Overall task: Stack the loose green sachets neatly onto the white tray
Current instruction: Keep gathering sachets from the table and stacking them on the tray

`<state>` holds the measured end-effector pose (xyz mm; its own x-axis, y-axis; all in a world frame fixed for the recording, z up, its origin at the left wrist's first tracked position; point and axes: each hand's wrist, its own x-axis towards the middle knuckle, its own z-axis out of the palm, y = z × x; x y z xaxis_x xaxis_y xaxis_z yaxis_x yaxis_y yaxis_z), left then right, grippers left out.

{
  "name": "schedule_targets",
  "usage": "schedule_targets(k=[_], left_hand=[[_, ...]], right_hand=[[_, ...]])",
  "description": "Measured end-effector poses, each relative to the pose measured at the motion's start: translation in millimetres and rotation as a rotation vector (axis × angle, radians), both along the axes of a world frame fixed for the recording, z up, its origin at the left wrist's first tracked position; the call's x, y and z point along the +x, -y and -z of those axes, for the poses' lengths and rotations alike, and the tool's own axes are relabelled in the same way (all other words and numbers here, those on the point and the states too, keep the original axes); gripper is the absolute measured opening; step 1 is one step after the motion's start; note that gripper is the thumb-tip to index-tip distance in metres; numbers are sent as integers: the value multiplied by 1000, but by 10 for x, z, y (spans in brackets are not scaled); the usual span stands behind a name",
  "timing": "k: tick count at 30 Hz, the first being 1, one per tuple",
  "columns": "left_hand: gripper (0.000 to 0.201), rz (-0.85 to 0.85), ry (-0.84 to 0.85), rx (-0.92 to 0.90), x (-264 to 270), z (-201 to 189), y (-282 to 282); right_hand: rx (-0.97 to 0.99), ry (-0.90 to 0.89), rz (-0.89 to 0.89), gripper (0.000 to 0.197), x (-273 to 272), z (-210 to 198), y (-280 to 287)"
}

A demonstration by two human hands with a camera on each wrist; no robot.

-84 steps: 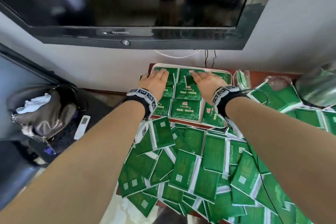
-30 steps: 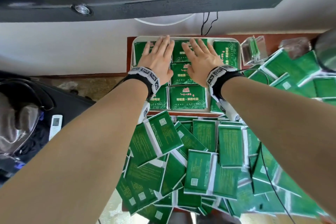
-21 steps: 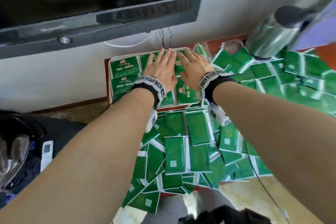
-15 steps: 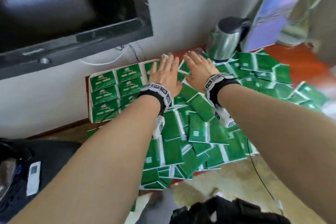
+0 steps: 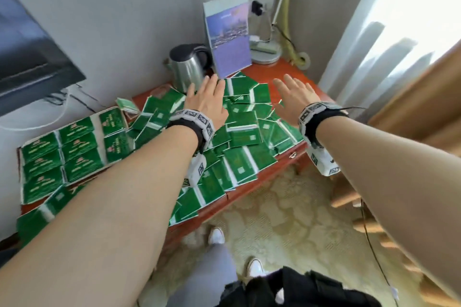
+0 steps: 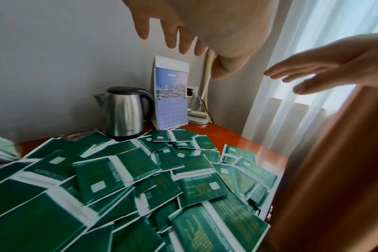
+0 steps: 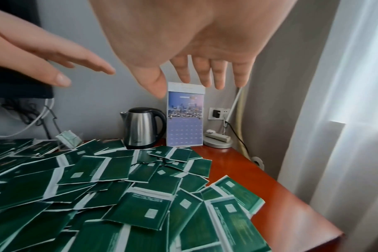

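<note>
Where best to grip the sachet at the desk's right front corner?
Probably by its free right edge: the sachet lies propped on others, that edge lifted off the desk. The right hand, open above, could pinch it from the right.

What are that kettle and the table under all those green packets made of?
The kettle looks like brushed stainless steel, grey with soft streaked reflections, with a black, probably plastic, lid and handle. The table looks like reddish-brown wood under glossy varnish, mirroring window light; solid or veneer I cannot tell.
</note>
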<state>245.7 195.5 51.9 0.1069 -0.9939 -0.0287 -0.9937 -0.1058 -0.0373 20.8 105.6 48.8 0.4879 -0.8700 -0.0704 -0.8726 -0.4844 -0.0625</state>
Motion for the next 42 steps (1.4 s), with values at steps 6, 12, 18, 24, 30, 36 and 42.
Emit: schedule_targets(k=[6, 12, 18, 24, 30, 36, 42], left_hand=[[70, 90, 9, 74, -557, 193, 491], [69, 104, -25, 126, -711, 528, 1213], [67, 127, -75, 209, -806, 829, 1843], [67, 150, -124, 309, -985, 1237, 2106], [65, 236, -138, 463, -1201, 1765, 1953], [65, 403, -34, 538, -1358, 2048, 1843], [60, 485, 143, 637, -1453, 2071, 2063]], right_hand=[[51, 1, 77, 68, -506, 136, 249], [125, -7, 139, 73, -694, 498, 901], [201, -44, 144, 73, -681, 812, 1448], [292, -69, 151, 70, -735, 1182, 1695], [424, -64, 127, 60, -771, 1650, 1722], [550, -50, 132, 52, -676, 1974, 1672], [621, -18, 232, 68, -690, 2196, 1601]])
